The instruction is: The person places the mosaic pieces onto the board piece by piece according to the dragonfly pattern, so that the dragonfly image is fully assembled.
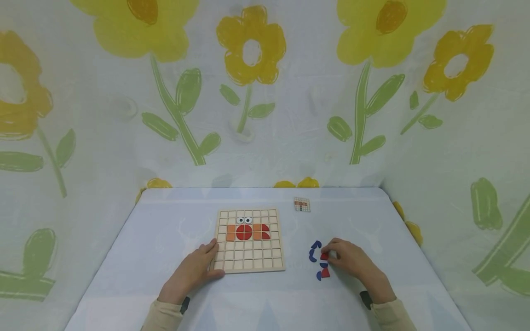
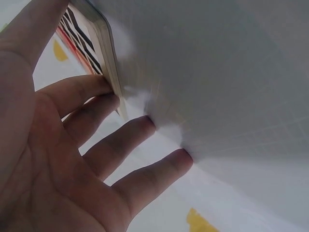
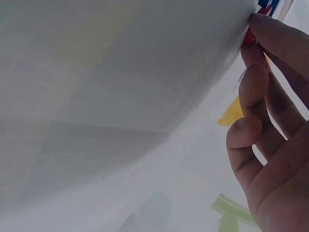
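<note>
Left hand: the left hand [image 1: 193, 269], lower left of centre in the head view, is not clenched; its fingers lie extended against the left edge of the grid board [image 1: 250, 253], with the thumb at the near left corner. In the left wrist view the two outer fingertips touch the white surface beside it.
Right hand: the right hand [image 1: 353, 259], lower right of centre, pinches a red piece [image 1: 324, 256] between thumb and forefinger, the other fingers curled.
Grid board: flat on the bench [image 1: 248, 301], just below the middle of the frame.
Pieces in the grid: two eye pieces [image 1: 244, 220] side by side near the top; below them a red circle [image 1: 244, 232], flanked by orange pieces [image 1: 230, 232] on both sides; red rounded pieces [image 1: 265, 228] at the far right of that row.
Loose pieces: right of the board, near the right fingertips, blue pieces [image 1: 312, 255] and another red piece [image 1: 325, 273].
Card: a small patterned card [image 1: 302, 204] above and right of the board.
Backdrop: white cloth [image 1: 290, 138] with yellow flowers [image 1: 251, 27] and green leaves across the upper frame.
Wrists: pale sleeves [image 1: 162, 316] and dark bands [image 1: 185, 305].
</note>
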`<action>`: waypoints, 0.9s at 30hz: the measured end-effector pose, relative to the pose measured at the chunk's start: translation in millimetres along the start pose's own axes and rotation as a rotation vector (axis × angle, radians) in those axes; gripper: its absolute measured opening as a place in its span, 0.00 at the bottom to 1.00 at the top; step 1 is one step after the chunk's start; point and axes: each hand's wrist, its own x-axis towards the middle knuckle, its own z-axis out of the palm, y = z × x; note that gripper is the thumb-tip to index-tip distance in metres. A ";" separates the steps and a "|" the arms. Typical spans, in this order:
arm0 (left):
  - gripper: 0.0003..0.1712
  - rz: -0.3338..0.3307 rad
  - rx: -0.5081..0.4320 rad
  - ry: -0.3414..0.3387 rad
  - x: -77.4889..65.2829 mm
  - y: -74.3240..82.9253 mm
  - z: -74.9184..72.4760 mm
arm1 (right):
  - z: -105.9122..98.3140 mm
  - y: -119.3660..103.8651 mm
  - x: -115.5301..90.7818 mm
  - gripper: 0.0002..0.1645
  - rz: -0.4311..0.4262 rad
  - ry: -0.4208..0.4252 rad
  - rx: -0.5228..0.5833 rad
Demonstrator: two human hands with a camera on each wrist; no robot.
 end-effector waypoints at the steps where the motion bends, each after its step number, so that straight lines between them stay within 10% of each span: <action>1: 0.51 -0.004 -0.004 0.000 0.1 -0.2 0.4 | -0.1 -0.2 -0.1 0.13 0.006 0.001 0.004; 13: 0.51 -0.013 -0.002 -0.004 0.4 0.3 0.5 | -2.5 -0.9 3.7 0.13 0.038 0.011 0.042; 27: 0.51 -0.029 -0.008 -0.008 1.2 0.0 1.1 | 3.0 -22.3 18.8 0.15 -0.218 0.224 0.010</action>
